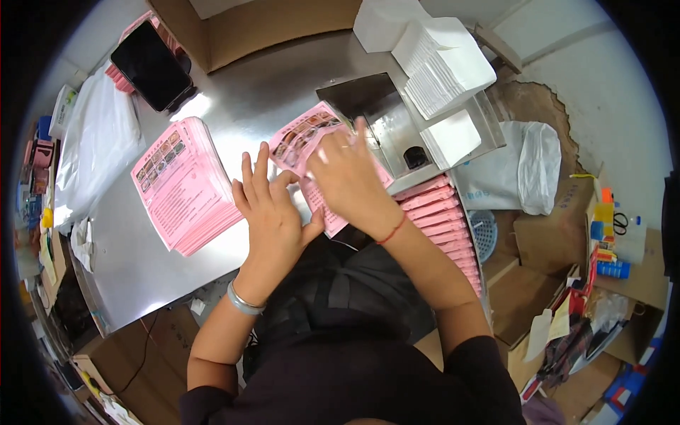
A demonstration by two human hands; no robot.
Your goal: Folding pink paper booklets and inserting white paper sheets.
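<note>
Steel worktop (248,92), big and shiny. Pink leaflet stack (185,184) lies left of the hands, apart from them. One pink leaflet (306,142) sits mid-worktop, just under both hands. Right hand (348,173) presses flat on leaflet, fingers spread, gripping nothing. Left hand (269,205) released, fingers extended, touching leaflet's near edge. Folded pink leaflets (443,219) in row at right.

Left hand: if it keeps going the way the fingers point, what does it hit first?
The left hand points up and away across the steel table. Bare metal lies ahead between the pink leaflet stack and the pink leaflet under the right hand. First obstacle is probably the cardboard box; depth is unclear.
</note>
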